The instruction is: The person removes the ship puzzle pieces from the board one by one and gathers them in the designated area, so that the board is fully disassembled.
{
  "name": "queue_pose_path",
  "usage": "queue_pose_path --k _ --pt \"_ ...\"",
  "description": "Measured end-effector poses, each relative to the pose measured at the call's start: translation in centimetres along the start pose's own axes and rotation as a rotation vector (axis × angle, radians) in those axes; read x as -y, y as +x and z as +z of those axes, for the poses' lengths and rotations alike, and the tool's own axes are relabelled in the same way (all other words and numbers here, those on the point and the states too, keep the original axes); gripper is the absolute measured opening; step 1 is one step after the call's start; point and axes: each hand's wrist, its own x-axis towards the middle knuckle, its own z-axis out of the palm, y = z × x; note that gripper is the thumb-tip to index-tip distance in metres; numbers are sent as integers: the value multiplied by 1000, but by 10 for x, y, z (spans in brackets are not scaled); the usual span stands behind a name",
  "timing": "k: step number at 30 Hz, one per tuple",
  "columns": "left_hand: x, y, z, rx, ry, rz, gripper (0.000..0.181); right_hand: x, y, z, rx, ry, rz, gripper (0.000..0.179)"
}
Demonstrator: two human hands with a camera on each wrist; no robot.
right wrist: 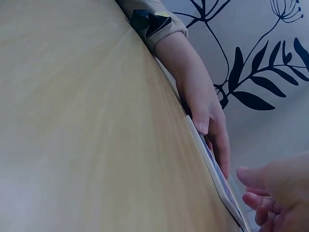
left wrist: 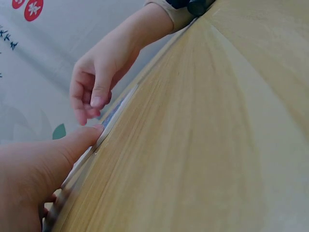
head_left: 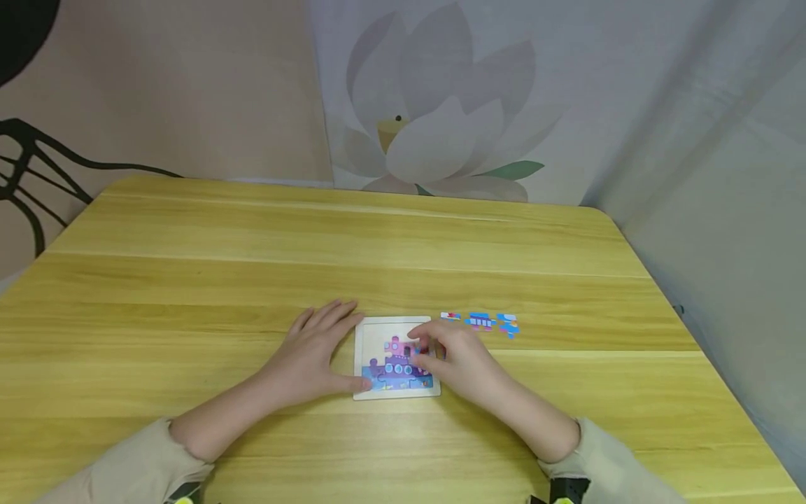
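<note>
A small square jigsaw puzzle in a white frame tray (head_left: 360, 350) lies on the wooden table, its lower part filled with pink, purple and blue pieces (head_left: 398, 369) that form a ship on water. My left hand (head_left: 315, 353) is spread at the tray's left side, with its thumb resting on the lower left corner. Above the tray's right side hovers my right hand (head_left: 462, 357), thumb and forefinger apart and the other fingers loosely curled. In both wrist views no piece shows between the right fingers. Part of the tray's right side is hidden under that hand.
Beyond the right hand, loose puzzle pieces (head_left: 481, 321) lie on the table (head_left: 252, 231) near the tray's upper right corner. A curtain with a printed flower (head_left: 434, 133) hangs behind the table's far edge. Something dark (head_left: 22, 31) intrudes at the upper left.
</note>
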Motion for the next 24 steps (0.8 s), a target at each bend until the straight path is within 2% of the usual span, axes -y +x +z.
queue_pose_path --k 11,18,24 --pt "1 0 1 -9 3 9 109 5 9 8 75 -73 19 32" --pt "1 0 2 -9 -2 10 108 8 13 6 132 -135 22 40" --pt "1 0 1 -11 -2 12 107 11 15 4 174 -153 51 40"
